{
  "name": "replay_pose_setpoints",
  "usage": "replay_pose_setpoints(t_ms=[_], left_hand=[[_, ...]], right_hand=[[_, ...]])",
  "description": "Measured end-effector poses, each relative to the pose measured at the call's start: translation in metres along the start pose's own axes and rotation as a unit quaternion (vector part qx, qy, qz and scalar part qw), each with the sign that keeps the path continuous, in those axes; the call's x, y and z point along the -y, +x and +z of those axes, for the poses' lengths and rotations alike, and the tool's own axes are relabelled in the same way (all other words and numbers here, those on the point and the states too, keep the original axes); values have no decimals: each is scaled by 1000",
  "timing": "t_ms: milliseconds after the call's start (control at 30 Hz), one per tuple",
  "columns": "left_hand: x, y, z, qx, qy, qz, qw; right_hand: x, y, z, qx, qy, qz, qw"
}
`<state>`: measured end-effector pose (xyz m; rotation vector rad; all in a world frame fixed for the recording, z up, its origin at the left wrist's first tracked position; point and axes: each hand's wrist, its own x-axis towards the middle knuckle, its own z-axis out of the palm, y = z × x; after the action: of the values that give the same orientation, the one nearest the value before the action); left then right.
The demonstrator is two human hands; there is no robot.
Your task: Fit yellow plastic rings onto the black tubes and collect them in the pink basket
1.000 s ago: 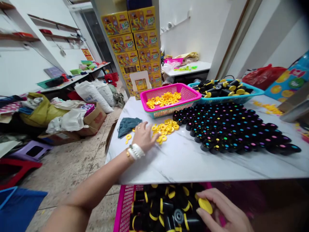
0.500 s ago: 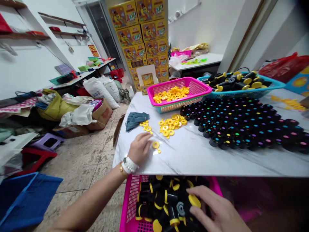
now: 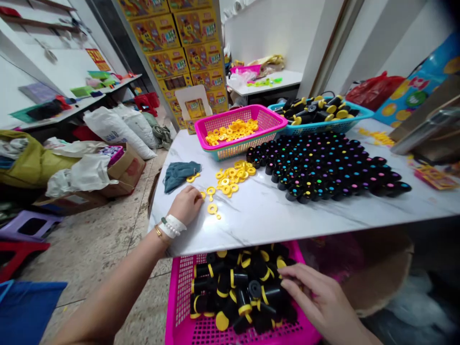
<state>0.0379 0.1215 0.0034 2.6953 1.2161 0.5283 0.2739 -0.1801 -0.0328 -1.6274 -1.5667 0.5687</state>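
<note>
My left hand [image 3: 185,206] rests on the white marbled table with its fingers curled together, a yellow plastic ring with a small tab [image 3: 203,195] partly showing at the fingertips. A few loose yellow rings [image 3: 212,209] lie just to its right, and a larger heap of yellow rings [image 3: 235,177] lies beyond. My right hand [image 3: 319,294] is over the right side of a pink basket [image 3: 174,306] below the table edge. Its thumb and fingers are apart with nothing visible between them. Black cylinders with yellow caps [image 3: 244,302] fill much of this basket.
Upright black cylinders with coloured dots [image 3: 323,167] stand in rows. Behind are a pink basket of yellow rings [image 3: 203,139] and a blue basket of black-and-yellow parts [image 3: 323,125]. A dark cloth [image 3: 181,175] lies at the left edge. Yellow printed boxes [image 3: 199,57] are stacked behind.
My right hand has let go of a yellow-capped black cylinder, which now lies in the basket. My left hand has closed in on a yellow ring. The view has turned to the right.
</note>
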Motion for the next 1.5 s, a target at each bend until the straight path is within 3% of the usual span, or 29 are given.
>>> replay_pose_setpoints(t_ms=[67, 167, 200, 267, 333, 433, 533, 700, 833, 933, 1067, 1200, 1500], left_hand=[[-13, -3, -9, -16, -35, -10, 999], [-60, -16, -18, -43, -204, -40, 977], [-82, -22, -17, -15, -301, -50, 952], [-125, -35, -9, 84, -475, -69, 873], [-161, -46, 3, 128, -546, -63, 826], [-187, -43, 22, 101, -497, -21, 861], [-188, -13, 36, 79, -400, 21, 913], [-188, 49, 67, 41, -235, 27, 971], [-199, 72, 88, 46, -141, 62, 987], [-202, 70, 90, 42, -133, 87, 986], [-194, 50, 78, 68, -151, 124, 978], [-185, 31, 69, 99, -166, 160, 968], [-188, 28, 69, 143, -215, 147, 955]], right_hand=[[-2, -2, -3, -12, 17, 12, 1000], [3, 5, -6, -71, 82, 58, 992], [6, 10, -6, -90, 127, 91, 984], [14, 22, -3, -95, 251, 167, 949], [20, 37, 0, -63, 380, 209, 899], [19, 55, -1, -106, 490, 221, 836], [6, 61, -11, -200, 508, 230, 806], [-23, 55, -26, -258, 448, 231, 824], [-35, 53, -29, -260, 425, 233, 835], [-36, 57, -35, -254, 401, 222, 852], [-33, 71, -45, -262, 393, 206, 857], [-31, 88, -49, -197, 394, 225, 869], [-30, 98, -48, -152, 353, 259, 886]])
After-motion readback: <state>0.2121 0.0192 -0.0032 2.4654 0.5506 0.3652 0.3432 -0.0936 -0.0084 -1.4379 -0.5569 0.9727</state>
